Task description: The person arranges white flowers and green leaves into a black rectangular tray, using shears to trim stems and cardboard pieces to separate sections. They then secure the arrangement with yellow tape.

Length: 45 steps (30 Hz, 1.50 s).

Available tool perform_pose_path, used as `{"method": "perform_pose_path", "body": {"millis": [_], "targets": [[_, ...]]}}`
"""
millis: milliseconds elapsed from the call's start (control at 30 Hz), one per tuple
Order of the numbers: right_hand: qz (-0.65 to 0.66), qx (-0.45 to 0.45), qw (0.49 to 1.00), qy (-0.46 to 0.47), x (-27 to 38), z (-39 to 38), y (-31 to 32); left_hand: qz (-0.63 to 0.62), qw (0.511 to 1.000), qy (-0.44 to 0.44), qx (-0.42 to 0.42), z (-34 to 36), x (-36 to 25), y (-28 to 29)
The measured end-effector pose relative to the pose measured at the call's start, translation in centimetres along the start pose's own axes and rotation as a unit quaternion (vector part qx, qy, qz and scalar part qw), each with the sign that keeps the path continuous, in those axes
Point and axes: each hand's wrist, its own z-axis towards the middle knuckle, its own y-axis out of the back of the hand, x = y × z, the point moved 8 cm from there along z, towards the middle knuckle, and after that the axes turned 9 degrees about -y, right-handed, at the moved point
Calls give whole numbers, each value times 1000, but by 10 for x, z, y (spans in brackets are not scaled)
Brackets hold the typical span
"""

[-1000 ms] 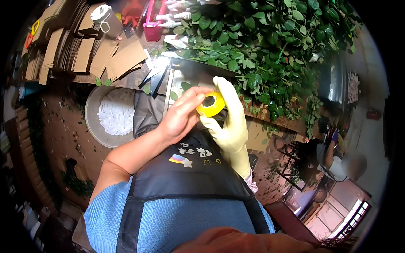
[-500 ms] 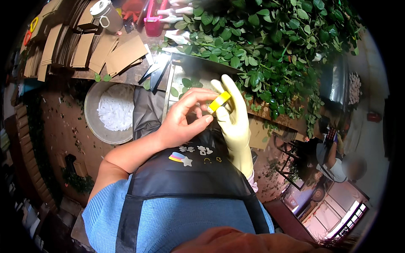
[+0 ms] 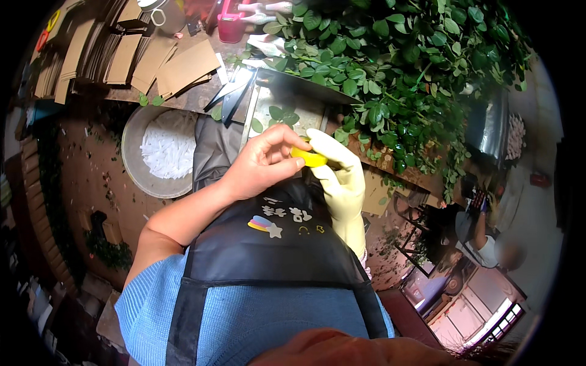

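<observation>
A small roll of bright yellow tape (image 3: 311,160) is held between my two hands in front of the dark apron (image 3: 268,256). My bare left hand (image 3: 259,163) pinches its left side between thumb and fingertips. My right hand (image 3: 343,177), in a pale yellow rubber glove, closes its thumb and fingers on the roll's right side. Just beyond my hands lies a metal tray (image 3: 259,110) with a few loose leaves in it. Scissors (image 3: 232,96) rest on the table to the left of the tray.
Leafy green stems (image 3: 390,79) are heaped at the far right. Cardboard pieces (image 3: 186,67) stand and lie at the far left. A tub (image 3: 129,152) of white strips (image 3: 168,155) is at my left. Another person (image 3: 485,241) works at the right.
The yellow roll has turned flatter and moved slightly lower. My gloved fingers, stretched upward before, now bend over the roll, and my left fingers have closed on it.
</observation>
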Motion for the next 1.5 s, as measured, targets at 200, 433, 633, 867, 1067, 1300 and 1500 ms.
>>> {"method": "perform_pose_path", "body": {"millis": [200,433,633,867,1067,1300,1500], "targets": [[-143,66,981,115,16,2,-3,4,1000,2,-1,-1,-11,1],[57,69,996,9,10,-2,-5,-17,999,10,28,-1,-13,0],[104,48,993,-7,-1,-7,1,-11,999,40,26,-1,-13,0],[61,72,995,11,0,-5,-3,-13,1000,-17,-1,1,3,5],[117,43,992,-2,-2,-4,-1,-53,998,10,11,0,-10,0],[108,53,993,-1,7,-4,-4,-56,998,-21,8,2,-4,4],[118,29,993,8,8,-1,-1,-25,999,16,20,2,-14,0]]}}
